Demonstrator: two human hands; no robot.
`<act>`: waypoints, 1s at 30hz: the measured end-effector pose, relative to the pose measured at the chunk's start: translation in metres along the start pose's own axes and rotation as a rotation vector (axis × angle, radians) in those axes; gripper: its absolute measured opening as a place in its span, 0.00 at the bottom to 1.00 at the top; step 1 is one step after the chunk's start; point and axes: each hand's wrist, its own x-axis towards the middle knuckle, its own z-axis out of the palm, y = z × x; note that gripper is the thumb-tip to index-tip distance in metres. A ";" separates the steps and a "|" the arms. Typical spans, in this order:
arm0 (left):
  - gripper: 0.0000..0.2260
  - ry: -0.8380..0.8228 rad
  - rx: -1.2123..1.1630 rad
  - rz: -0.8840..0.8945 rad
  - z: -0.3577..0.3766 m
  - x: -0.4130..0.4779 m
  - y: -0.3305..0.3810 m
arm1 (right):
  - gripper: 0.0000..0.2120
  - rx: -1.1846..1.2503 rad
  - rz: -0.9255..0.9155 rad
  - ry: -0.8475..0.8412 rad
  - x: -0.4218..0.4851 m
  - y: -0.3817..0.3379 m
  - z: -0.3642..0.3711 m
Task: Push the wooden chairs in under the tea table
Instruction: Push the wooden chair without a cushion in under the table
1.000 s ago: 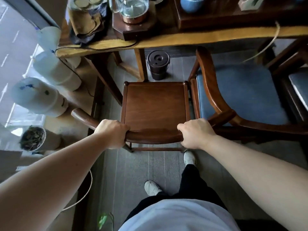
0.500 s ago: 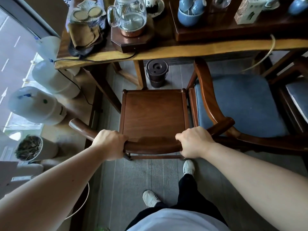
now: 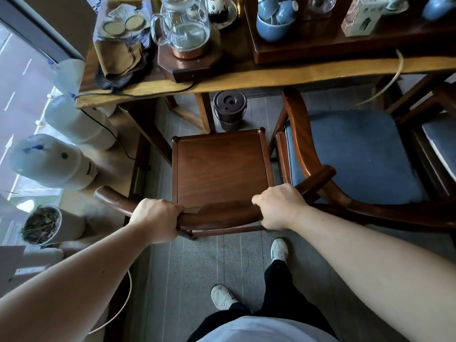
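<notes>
left hand [image 3: 158, 219]: the grip is clamped over the curved dark wooden back rail [image 3: 217, 215] of the small brown wooden chair with the bare square seat [image 3: 219, 169], fingers curled over the front edge.
right hand [image 3: 278, 206]: clamped on the same rail, nearer its right end, thumb tucked toward the seat.
chair position: it stands on the grey plank floor [image 3: 209, 262], clear of the long yellow-edged wooden desk [image 3: 271, 77]; the seat's front corners sit just short of the desk edge, so none of the seat looks to be under it yet.
neighbour: a larger wooden armchair with a blue cushion [image 3: 357, 156] stands just beside it on the right; its curved arm end is close to the right hand.
under the desk: a small dark brown lidded bucket [image 3: 229, 109] sits on the floor ahead of the seat, next to a pale wooden desk leg [image 3: 207, 114].
risk, bucket: a straight push seems likely to run the chair into the bucket and knock it over.
risk, knuckles: if the chair drifts right, the right hand could be pinched against the armchair's arm.
risk, desk leg: drifting left could catch the front left chair leg on the desk leg and jolt the clear glass kettle [image 3: 182, 28] above.
risk, cable: a black cable [image 3: 106, 127] hangs at the left; it looks well apart from the path.
</notes>
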 end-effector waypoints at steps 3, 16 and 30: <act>0.07 -0.014 0.012 0.009 -0.003 0.008 -0.009 | 0.11 0.022 0.021 0.003 0.006 -0.001 -0.004; 0.06 -0.021 -0.020 0.023 -0.003 0.017 -0.019 | 0.11 0.036 0.045 0.010 0.013 -0.003 -0.002; 0.08 0.028 -0.040 0.042 -0.006 0.028 -0.026 | 0.12 0.014 0.082 0.017 0.016 0.001 -0.004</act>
